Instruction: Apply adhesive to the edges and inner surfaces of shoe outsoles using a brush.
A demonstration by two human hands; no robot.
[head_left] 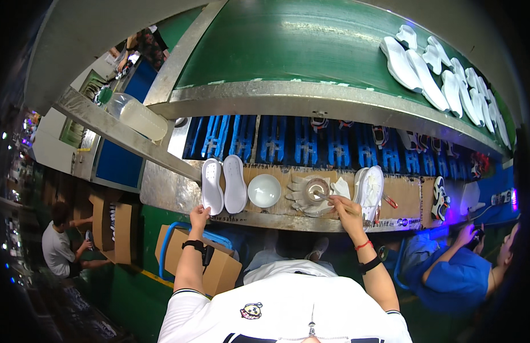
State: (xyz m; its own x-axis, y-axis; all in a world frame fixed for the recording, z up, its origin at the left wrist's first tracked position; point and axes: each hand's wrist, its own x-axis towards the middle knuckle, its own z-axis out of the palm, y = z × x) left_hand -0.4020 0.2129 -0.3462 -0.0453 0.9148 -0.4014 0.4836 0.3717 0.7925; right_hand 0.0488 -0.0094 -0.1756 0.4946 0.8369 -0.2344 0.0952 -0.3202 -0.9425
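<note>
My left hand (199,217) rests its fingers on the near end of a white shoe sole (212,186) lying on the work shelf (168,197). A second white sole (235,183) lies right beside it. My right hand (345,207) holds a thin brush (324,196) whose tip reaches into a small glass cup (317,188). The cup stands on a white glove (302,194). Between the soles and the cup sits an empty white bowl (264,190). Just right of my right hand a white shoe (370,188) stands on the shelf.
A green conveyor belt (288,46) runs above, carrying several white soles (442,80) at the right. A clear plastic bottle (136,116) lies on a metal rail. Blue racks (288,143) hold shoes. One person in blue (459,274) sits right; another (59,246) crouches left by cardboard boxes (119,228).
</note>
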